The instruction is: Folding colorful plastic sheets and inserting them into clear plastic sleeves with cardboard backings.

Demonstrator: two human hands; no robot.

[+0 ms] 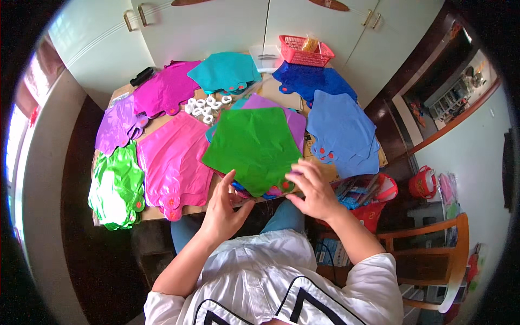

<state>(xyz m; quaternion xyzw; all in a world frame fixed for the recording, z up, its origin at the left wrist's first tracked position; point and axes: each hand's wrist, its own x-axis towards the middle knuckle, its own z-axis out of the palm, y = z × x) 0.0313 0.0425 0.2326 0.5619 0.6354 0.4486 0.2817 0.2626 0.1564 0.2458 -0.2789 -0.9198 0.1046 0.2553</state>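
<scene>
The green foil balloon [254, 146], flat and star-shaped, is lying on top of a stack of other flat balloons at the near edge of the desk [154, 212], just right of its middle. The left hand [223, 208] is hovering open at the near-left point of the green sheet, fingers spread, the fingertips touching or almost touching the stack's edge; it is gripping nothing. The right hand [313, 187] is resting open with curled fingers on the near-right point of the same stack, pressing down on the sheets rather than pinching them, as far as can be told.

The balloon is looking very light, thin and limp, with a glossy, probably slippery skin that would crease readily and slide off the sheets below. A pinch at one of the star points or at the small neck tab at the near edge would likely be serving best, lifting slowly so only one layer is coming away.

Around it are lying a pink balloon [173, 162], a crumpled green balloon pile [115, 187] at the near-left corner, purple balloons [116, 124], a teal balloon [225, 70], blue balloons [341, 130] along the right edge, small white rings [205, 107] and a red basket [305, 51] at the far edge.
</scene>
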